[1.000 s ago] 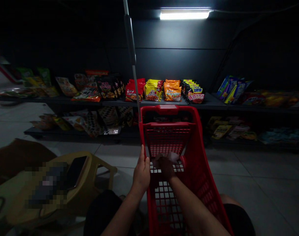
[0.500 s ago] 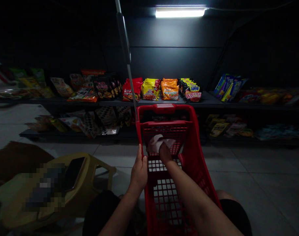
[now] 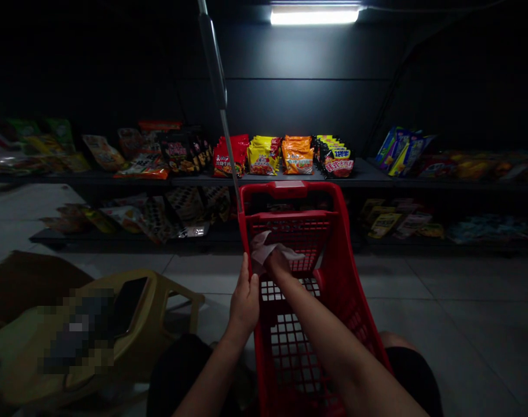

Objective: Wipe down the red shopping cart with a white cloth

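Observation:
A red plastic shopping basket (image 3: 333,231) with a mesh bottom lies tilted in front of me, its open side toward me. My left hand (image 3: 243,301) grips the basket's left rim, fingers wrapped over the edge. My right hand (image 3: 277,262) is inside the basket, closed on a crumpled white cloth (image 3: 264,248) pressed against the far mesh wall near the left corner. A metal telescopic handle pole (image 3: 218,87) rises from the basket's far left corner.
A yellowish plastic stool (image 3: 159,301) with a dark phone on it stands to my left on the tiled floor. Two dark shelves (image 3: 368,174) run across the back, stocked with snack and noodle packets. A strip light (image 3: 315,14) glows above.
My right hand with the white cloth has moved from the basket's bottom mesh up and left to the far wall. My left hand has kept its hold on the rim.

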`<action>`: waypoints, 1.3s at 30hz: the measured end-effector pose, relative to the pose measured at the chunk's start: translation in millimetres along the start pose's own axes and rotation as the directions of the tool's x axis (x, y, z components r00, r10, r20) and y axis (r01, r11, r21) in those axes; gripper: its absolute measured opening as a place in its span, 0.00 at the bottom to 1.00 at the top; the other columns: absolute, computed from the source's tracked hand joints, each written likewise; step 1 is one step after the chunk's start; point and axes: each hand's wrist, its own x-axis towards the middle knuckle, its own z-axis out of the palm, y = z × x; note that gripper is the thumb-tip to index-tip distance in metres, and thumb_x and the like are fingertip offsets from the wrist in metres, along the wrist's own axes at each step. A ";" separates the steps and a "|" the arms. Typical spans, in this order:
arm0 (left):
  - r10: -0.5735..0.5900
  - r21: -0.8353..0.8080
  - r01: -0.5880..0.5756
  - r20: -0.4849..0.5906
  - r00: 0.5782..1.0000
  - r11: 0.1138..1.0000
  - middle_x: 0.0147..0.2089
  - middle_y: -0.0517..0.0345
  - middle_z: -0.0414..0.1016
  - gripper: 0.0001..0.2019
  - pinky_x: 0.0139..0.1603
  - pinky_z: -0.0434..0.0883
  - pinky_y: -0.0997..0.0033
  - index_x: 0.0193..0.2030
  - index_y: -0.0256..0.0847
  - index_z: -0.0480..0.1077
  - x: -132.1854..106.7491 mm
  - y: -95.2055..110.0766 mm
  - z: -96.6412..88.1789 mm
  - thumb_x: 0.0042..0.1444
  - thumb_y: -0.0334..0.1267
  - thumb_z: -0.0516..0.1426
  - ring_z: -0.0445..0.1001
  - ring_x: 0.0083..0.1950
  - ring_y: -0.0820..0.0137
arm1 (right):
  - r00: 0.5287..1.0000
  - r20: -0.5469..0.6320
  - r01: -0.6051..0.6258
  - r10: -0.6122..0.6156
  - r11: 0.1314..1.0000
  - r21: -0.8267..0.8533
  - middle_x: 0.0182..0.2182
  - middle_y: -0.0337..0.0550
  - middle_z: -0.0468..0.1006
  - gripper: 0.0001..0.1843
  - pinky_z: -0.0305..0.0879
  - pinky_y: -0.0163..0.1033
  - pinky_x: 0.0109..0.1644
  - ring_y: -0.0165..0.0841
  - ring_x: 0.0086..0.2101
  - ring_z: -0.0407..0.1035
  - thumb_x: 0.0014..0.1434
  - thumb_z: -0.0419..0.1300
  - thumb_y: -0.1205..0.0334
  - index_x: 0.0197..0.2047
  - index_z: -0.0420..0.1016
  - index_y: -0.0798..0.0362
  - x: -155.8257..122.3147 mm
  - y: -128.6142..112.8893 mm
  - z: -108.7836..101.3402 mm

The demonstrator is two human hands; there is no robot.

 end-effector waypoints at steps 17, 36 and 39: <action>-0.002 0.016 0.001 0.003 1.000 1.000 0.76 0.57 0.49 0.29 0.75 0.51 0.60 0.75 0.48 0.43 0.7 -3.8 1.7 0.69 0.42 0.44 0.51 0.75 0.68 | 0.625 -0.497 -0.450 0.603 0.797 0.402 0.48 0.63 0.74 0.28 0.67 0.51 0.52 0.45 0.47 0.71 0.55 0.48 0.65 0.58 0.64 0.67 -26.2 87.0 -31.8; -0.011 0.066 0.011 -0.006 1.000 0.998 0.77 0.59 0.47 0.29 0.75 0.50 0.60 0.75 0.47 0.43 1.9 1.6 1.7 0.68 0.41 0.44 0.49 0.76 0.70 | 0.724 -0.419 -0.414 0.548 0.831 0.372 0.35 0.54 0.79 0.13 0.67 0.47 0.48 0.44 0.41 0.72 0.55 0.53 0.64 0.40 0.75 0.58 -63.3 77.3 18.4; -0.030 0.072 0.031 -0.008 1.000 0.997 0.76 0.58 0.48 0.30 0.74 0.52 0.60 0.75 0.47 0.43 1.8 3.4 1.9 0.68 0.41 0.44 0.51 0.75 0.69 | 0.638 -0.438 -0.472 0.633 0.771 0.426 0.28 0.47 0.76 0.09 0.68 0.43 0.40 0.38 0.33 0.71 0.59 0.54 0.62 0.36 0.73 0.57 -45.9 71.4 12.5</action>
